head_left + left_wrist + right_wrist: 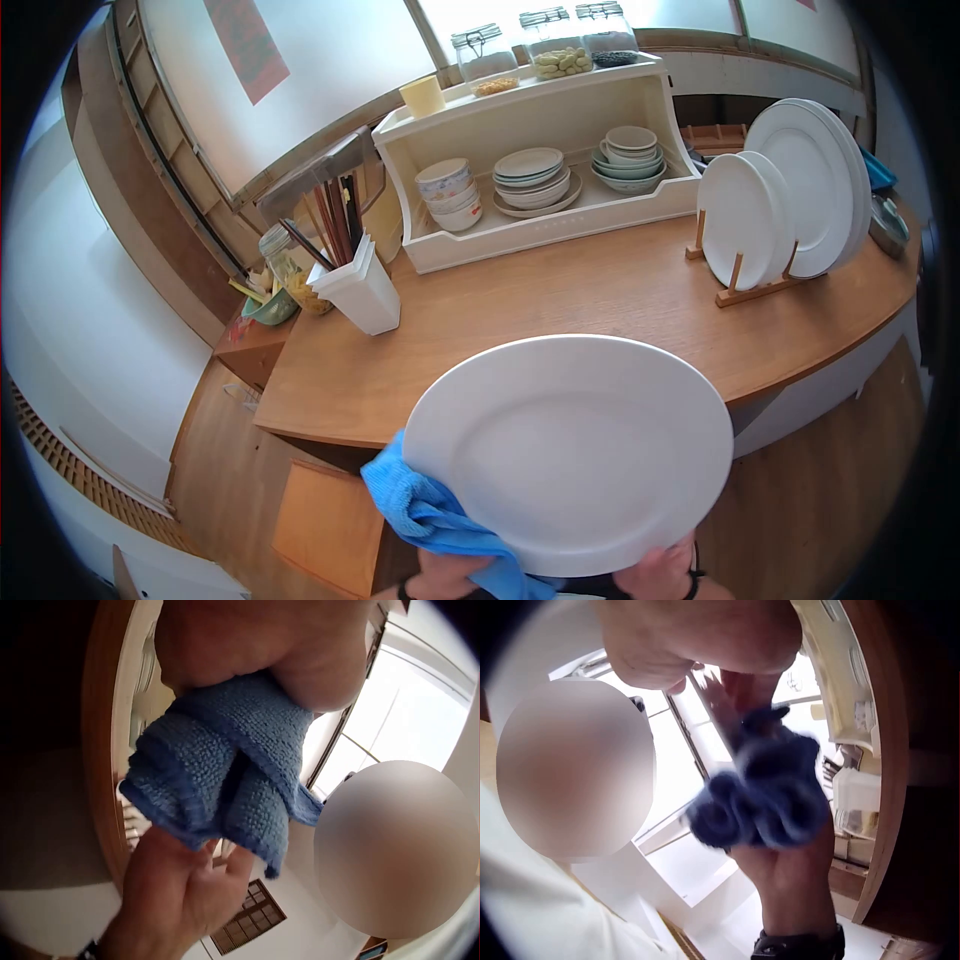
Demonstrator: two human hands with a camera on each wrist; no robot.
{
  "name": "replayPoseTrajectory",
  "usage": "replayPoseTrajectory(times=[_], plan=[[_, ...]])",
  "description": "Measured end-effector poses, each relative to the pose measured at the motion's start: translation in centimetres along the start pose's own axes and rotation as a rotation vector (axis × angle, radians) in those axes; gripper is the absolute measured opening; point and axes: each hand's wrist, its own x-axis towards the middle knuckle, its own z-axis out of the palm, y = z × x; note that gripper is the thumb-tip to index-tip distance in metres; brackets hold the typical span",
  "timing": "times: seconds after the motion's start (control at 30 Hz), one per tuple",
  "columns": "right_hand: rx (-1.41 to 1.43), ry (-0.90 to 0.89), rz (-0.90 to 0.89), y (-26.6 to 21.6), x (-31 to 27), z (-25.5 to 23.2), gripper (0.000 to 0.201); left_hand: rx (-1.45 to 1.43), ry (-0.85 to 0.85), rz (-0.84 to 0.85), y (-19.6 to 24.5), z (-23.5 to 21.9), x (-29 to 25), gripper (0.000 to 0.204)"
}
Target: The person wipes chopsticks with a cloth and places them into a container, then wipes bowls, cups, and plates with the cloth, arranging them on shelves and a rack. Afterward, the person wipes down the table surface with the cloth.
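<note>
A large white oval plate (pixel 580 440) is held up in front of the desk's near edge, its broad face toward the head camera. My right hand (pixel 658 570) grips its lower right rim. Bunched at the lower left rim is a blue cloth (pixel 425 505), which my left hand (pixel 445 572) holds against the plate. In the left wrist view the cloth (pixel 217 757) hangs in thick folds under the left hand (pixel 262 645). The right wrist view has the right hand (pixel 705 637) at the top, with the cloth (pixel 757 795) blurred below. The plate hides most of both hands' fingers.
Two wooden racks hold white plates (pixel 740 220) upright at the desk's right. A white shelf (pixel 540 235) with stacked bowls and glass jars stands at the back. On the left are a white chopstick holder (pixel 362 290) and a pasta jar (pixel 300 285). An orange-brown stool (pixel 325 525) stands below.
</note>
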Motion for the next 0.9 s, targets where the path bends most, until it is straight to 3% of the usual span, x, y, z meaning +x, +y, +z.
replayPoseTrajectory(times=[0.07, 0.13, 0.2, 0.27, 0.3, 0.33, 0.4, 0.43, 0.47, 0.53, 0.57, 0.6, 0.63, 0.67, 0.8, 0.83, 0.87, 0.9], plan=[[-0.125, -0.044, -0.112, -0.9, 3.3, -1.3, 0.061, 0.396, 0.041, 0.262, 1.3, 0.0, 1.2, 0.061], [0.034, -0.065, 0.052, -4.1, 5.4, 0.0, 0.083, 0.355, -0.042, 0.258, 3.1, -0.1, 2.7, 0.061], [0.118, -0.11, 0.125, -4.0, 5.4, -1.6, 0.076, 0.311, -0.139, 0.246, 4.2, 0.6, 3.7, 0.061], [-0.027, -0.133, 0.321, -3.3, 4.3, -2.9, 0.058, 0.116, -0.16, 0.07, 4.9, 1.8, 4.2, 0.057], [0.062, -0.128, 0.398, -2.9, 4.0, -3.3, 0.055, 0.267, -0.165, 0.169, 4.8, 1.5, 4.5, 0.047], [0.057, -0.118, 0.4, -2.4, 3.4, -3.4, 0.055, 0.262, -0.168, 0.16, 4.8, 1.7, 4.8, 0.047], [0.057, -0.022, 0.357, -1.2, 2.4, -2.4, 0.049, 1.003, -0.216, 0.514, 5.1, 2.5, 5.6, 0.04], [0.002, 0.017, 0.326, -0.6, 2.0, -2.0, 0.049, 1.395, -0.153, 0.731, 5.5, 4.1, 5.9, 0.048], [0.003, 0.021, 0.308, -0.3, 1.9, -1.5, 0.049, 1.385, -0.159, 0.726, 5.6, 5.7, 5.7, 0.048], [0.057, 0.056, 0.3, -0.3, 2.4, -0.9, 0.049, 1.771, -0.387, 0.776, 5.5, 8.0, 5.2, 0.064], [0.025, 0.093, 0.257, -0.1, 2.7, -0.7, 0.048, 1.723, -0.587, 0.731, 4.6, 7.9, 5.2, 0.073], [-0.019, 0.133, 0.21, -0.2, 2.9, -1.0, 0.047, 1.668, -0.712, 0.738, 3.9, 8.8, 4.6, 0.069], [-0.085, 0.179, 0.278, -0.7, 3.1, -1.7, 0.045, 1.651, -0.796, 0.699, 3.2, 9.3, 3.8, 0.061], [-0.041, 0.311, 0.228, -0.9, 3.5, -1.2, 0.045, 1.627, -0.883, 0.665, 2.3, 9.5, 3.1, 0.054], [-0.018, 0.423, 0.001, -3.3, 4.2, -2.6, 0.047, 1.416, -0.966, 0.775, 0.3, 8.7, 2.1, 0.06], [-0.208, 0.439, -0.038, -4.1, 4.4, -3.6, 0.061, 1.32, -1.013, 0.688, 0.1, 8.4, 2.2, 0.061], [-0.149, 0.455, -0.129, -5.1, 4.9, -4.0, 0.058, 1.224, -1.057, 0.601, 0.0, 7.9, 2.3, 0.063], [-0.255, 0.466, -0.234, -7.2, 6.0, -3.2, 0.057, 1.246, -1.058, 0.676, -0.8, 7.0, 3.2, 0.067]])
